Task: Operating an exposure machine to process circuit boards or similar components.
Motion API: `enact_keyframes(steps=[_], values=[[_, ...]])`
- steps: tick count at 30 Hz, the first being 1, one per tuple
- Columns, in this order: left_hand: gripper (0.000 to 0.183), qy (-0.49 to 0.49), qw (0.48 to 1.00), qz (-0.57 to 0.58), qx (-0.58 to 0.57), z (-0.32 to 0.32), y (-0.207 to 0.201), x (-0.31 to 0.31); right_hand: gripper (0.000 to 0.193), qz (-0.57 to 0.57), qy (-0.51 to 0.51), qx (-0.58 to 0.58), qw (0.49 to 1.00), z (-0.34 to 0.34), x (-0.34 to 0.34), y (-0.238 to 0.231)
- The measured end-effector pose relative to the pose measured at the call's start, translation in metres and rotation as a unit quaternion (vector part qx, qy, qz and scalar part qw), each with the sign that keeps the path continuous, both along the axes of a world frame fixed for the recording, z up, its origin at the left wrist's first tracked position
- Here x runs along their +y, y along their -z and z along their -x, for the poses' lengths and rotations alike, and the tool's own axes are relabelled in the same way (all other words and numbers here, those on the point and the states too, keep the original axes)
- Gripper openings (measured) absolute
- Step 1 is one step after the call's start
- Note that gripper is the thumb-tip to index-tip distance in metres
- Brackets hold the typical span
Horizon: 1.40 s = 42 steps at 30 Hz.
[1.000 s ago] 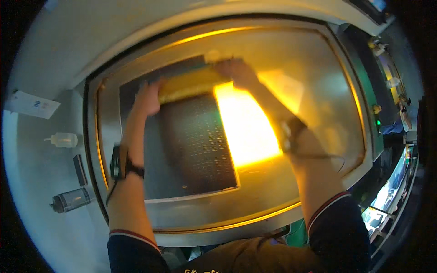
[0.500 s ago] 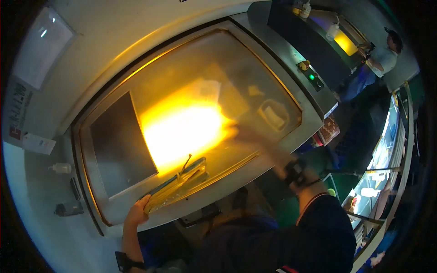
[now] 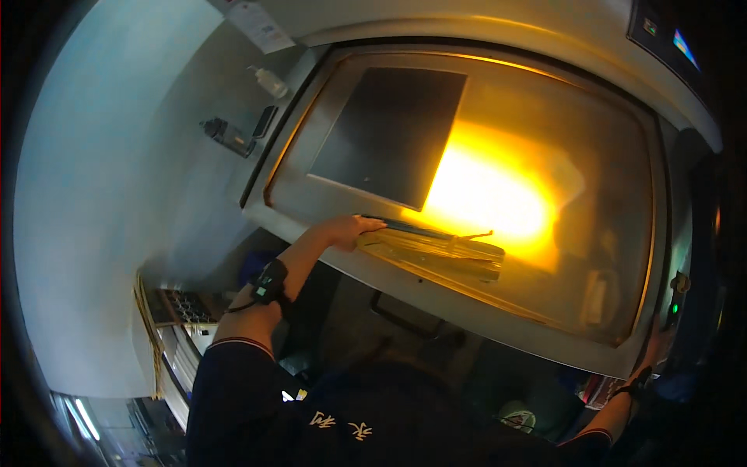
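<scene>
Gripping the left end of a yellow see-through bundle point(image 3: 467, 261), the left hand point(image 3: 340, 231) has its fingers laid over the dark strip point(image 3: 416, 227) along the bundle's far edge. From that hand the bundle reaches out to the right above the near rim of a metal table point(image 3: 299, 180); whether it rests on the table or hangs just over it, I cannot tell. A dark band with a small box point(image 3: 270, 282) sits around the forearm behind the hand. Straight ahead of the hand and slightly right, a dark flat panel point(image 3: 389, 128) lies on the table, apart from the bundle. Farther right, beyond the bundle, a bright yellow glow point(image 3: 494, 191) spreads over the metal. Ahead and to the left of the hand, outside the table, are a dark slab point(image 3: 264, 122), a dark bottle point(image 3: 227, 137) to its left and a white bottle point(image 3: 271, 82) beyond it, with a sheet of paper point(image 3: 261, 27) farther off. Well to the right of the left hand, the right hand point(image 3: 658, 354) is near the table's corner, too dim and blurred to tell whether it is open or closed; just ahead of it shines a green light point(image 3: 675, 309).
</scene>
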<state>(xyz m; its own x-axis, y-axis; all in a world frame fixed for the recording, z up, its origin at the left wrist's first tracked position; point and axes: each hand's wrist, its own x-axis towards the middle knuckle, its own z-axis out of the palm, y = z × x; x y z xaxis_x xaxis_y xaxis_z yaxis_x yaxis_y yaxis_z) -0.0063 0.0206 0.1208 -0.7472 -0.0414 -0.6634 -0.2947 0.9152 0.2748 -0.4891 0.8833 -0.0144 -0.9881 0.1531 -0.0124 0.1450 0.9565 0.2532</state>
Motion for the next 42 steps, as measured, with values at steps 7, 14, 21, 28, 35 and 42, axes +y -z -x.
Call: enact_keyframes(steps=[7, 14, 21, 28, 35, 42], values=[[0.09, -0.002, 0.99, 0.115, 0.08, -0.073, 0.015, -0.025, 0.053, 0.126, -0.329, 0.056, 0.934, -0.141, -0.302, -0.04], [0.088, 0.036, 0.989, 0.146, 0.007, -0.14, 0.008, -0.183, 0.072, 0.188, -0.46, -0.15, 0.855, -0.405, -0.546, -0.061], [0.082, -0.015, 0.976, 0.151, 0.159, -0.008, 0.04, -0.36, 0.07, 0.214, -0.341, -0.119, 0.907, -0.405, -0.555, -0.055], [0.07, -0.093, 0.959, 0.158, 0.217, 0.287, 0.081, -0.396, 0.069, 0.233, -0.306, -0.154, 0.91, -0.406, -0.558, -0.054], [0.06, 0.001, 0.94, 0.141, 0.31, 0.465, 0.094, -0.354, 0.068, 0.23, -0.297, -0.159, 0.913, -0.41, -0.56, -0.054], [0.061, 0.013, 0.965, 0.124, 0.231, 0.402, 0.069, -0.331, 0.065, 0.257, -0.28, -0.106, 0.919, -0.399, -0.58, -0.056]])
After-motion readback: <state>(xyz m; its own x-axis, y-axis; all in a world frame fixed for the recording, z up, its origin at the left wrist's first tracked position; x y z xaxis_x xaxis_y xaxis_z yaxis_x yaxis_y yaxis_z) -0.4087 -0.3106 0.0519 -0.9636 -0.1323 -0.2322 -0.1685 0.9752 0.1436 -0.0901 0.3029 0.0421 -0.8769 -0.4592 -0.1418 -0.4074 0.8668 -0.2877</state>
